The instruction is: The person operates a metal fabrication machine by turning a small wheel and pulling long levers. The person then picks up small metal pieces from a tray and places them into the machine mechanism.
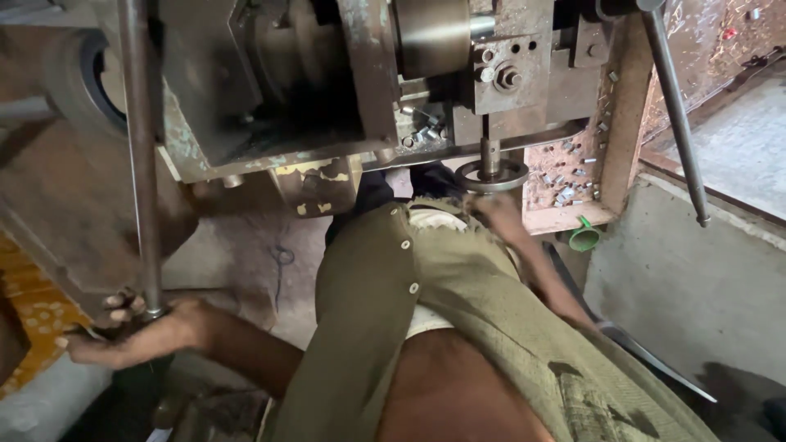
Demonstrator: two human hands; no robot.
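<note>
Vertical steel lever rod [141, 155] at frame left, beside rusty press machine [344, 90]; left hand [135, 331] at its lower end, fingers [121, 307] curled around it. Right hand [491, 209] blurred at round handwheel [491, 174]; finger state indiscernible. Green funnel [584, 237] nearby.

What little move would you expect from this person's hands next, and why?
Probably a pull on the long steel rod. The left hand is wrapped around its lower end, while the right hand sits by the round metal ring under the press ram, as if placing a piece. The right hand is blurred, so whether it holds anything is unclear.
</note>
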